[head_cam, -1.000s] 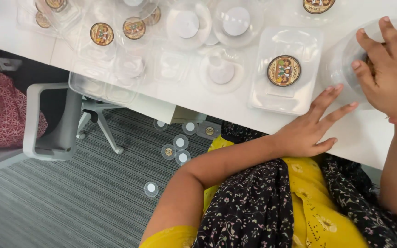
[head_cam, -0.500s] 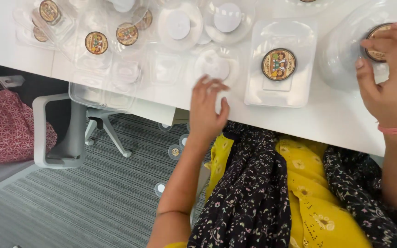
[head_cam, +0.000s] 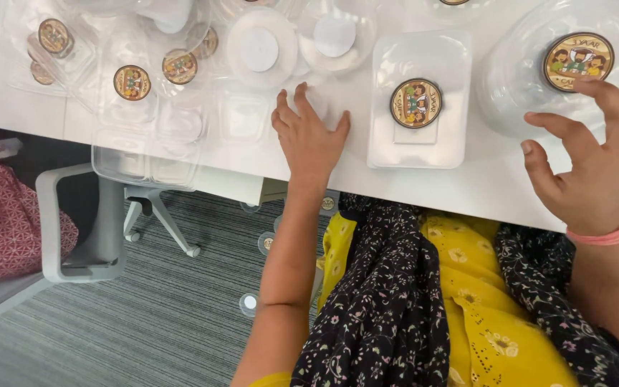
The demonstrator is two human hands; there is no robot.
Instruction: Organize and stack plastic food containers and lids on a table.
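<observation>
Two hands over white tabletop: left hand, open and flat, rests at centre frame on a clear lid; right hand, open, fingers spread, touches round clear container at upper right. Labelled: that container, rectangular tub, several upper-left lids; other lids remain unlabelled.

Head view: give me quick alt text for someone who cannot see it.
Seen from above, the left hand lies flat on a white table among clear plastic lids, while the right hand touches a round clear container bearing a round sticker. A rectangular lid with another sticker sits between the hands.
</observation>
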